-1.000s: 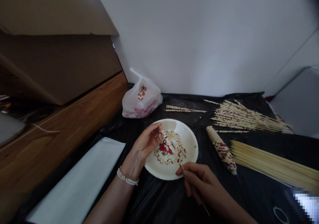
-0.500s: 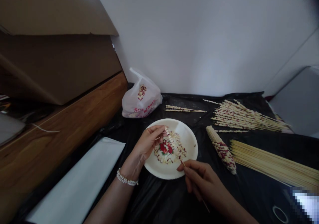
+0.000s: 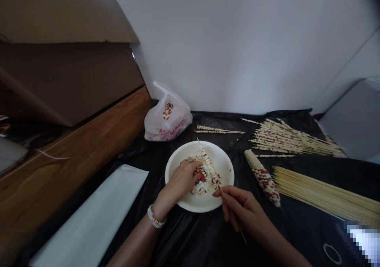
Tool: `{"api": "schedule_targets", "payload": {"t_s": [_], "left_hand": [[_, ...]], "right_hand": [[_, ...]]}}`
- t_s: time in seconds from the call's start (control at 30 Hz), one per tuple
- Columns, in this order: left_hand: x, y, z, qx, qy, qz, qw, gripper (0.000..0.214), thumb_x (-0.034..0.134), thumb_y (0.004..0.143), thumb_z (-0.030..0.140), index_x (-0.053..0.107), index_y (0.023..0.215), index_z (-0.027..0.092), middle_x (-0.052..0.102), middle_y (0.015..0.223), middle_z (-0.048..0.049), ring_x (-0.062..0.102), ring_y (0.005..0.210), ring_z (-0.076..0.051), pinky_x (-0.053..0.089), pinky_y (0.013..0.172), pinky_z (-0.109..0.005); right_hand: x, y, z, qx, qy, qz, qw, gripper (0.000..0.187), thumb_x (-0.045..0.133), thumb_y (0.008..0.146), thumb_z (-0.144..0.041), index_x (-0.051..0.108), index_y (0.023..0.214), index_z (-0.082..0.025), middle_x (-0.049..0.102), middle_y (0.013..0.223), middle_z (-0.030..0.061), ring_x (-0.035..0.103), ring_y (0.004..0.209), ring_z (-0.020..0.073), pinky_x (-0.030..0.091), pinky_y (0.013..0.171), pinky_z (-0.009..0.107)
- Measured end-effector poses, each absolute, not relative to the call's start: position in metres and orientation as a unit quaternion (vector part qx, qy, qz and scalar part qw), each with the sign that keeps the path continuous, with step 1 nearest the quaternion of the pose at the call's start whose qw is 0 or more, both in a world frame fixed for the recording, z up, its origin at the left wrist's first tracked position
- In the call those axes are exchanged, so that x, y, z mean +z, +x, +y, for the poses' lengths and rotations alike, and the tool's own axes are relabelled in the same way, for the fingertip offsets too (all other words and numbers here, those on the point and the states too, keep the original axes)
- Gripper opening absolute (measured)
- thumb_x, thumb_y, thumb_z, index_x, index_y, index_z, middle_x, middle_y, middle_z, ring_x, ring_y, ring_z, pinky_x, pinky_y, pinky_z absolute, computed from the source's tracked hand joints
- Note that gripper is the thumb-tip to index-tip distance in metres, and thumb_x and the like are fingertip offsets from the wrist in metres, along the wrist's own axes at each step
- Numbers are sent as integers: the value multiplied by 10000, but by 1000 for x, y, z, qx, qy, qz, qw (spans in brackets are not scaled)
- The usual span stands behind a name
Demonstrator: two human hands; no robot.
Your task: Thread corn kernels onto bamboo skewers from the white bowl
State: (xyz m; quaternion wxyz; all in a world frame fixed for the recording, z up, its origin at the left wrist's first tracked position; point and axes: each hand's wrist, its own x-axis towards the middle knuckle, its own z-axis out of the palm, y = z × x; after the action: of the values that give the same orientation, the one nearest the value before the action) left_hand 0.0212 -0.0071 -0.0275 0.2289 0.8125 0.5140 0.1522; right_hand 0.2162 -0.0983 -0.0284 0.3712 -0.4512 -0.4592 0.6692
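Skewer, partly strung with pale and red kernels, slants over the white bowl on the black sheet, its bare tip by the far rim. The step in hand looks to be threading, and the next move seems to call for picking out one kernel and bringing it to that tip. Reaching in from the left, the left hand is back up, low inside the bowl; the right hand is at the near right rim, aiming the skewer up and away. Its thumb and index finger pinch the bare lower shaft. The left fingers are bent down among the loose kernels; whether they have hold of one, I cannot tell
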Motion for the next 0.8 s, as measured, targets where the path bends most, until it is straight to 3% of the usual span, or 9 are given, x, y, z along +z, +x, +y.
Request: {"api": "schedule_targets", "payload": {"t_s": [0.13, 0.27, 0.53, 0.8], "left_hand": [[-22, 25, -11, 118, 838, 488, 214, 270, 636, 797, 283, 646, 1056, 207, 612, 1138, -119, 544, 1065, -302, 416, 926, -428], [-20, 27, -14, 81, 859, 470, 188, 128, 623, 788, 231, 640, 912, 204, 608, 1011, -87, 556, 959, -269, 424, 849, -385], [-24, 27, -16, 82, 850, 458, 246, 78, 526, 776, 144, 586, 760, 190, 609, 769, -32, 536, 722, -183, 364, 640, -287], [-18, 28, -13, 162, 825, 477, 256, 96, 522, 784, 153, 610, 784, 191, 625, 702, -13, 536, 644, -163, 352, 600, -273]], "right_hand": [[-29, 217, -98, 664, -451, -466, 371, 415, 547, 882, -531, 625, 1002, -141, 555, 526, -56, 404, 322, 38, 210, 355, 181], [-28, 216, -98, 666, -452, -463, 370, 429, 552, 870, -547, 625, 993, -142, 556, 529, -54, 404, 322, 39, 211, 355, 176], [-27, 217, -98, 661, -453, -470, 370, 420, 548, 872, -545, 621, 978, -145, 558, 528, -54, 403, 324, 47, 210, 356, 186], [-29, 217, -98, 666, -447, -466, 374, 387, 549, 885, -507, 615, 983, -139, 557, 531, -55, 409, 324, 39, 215, 355, 175]]}}
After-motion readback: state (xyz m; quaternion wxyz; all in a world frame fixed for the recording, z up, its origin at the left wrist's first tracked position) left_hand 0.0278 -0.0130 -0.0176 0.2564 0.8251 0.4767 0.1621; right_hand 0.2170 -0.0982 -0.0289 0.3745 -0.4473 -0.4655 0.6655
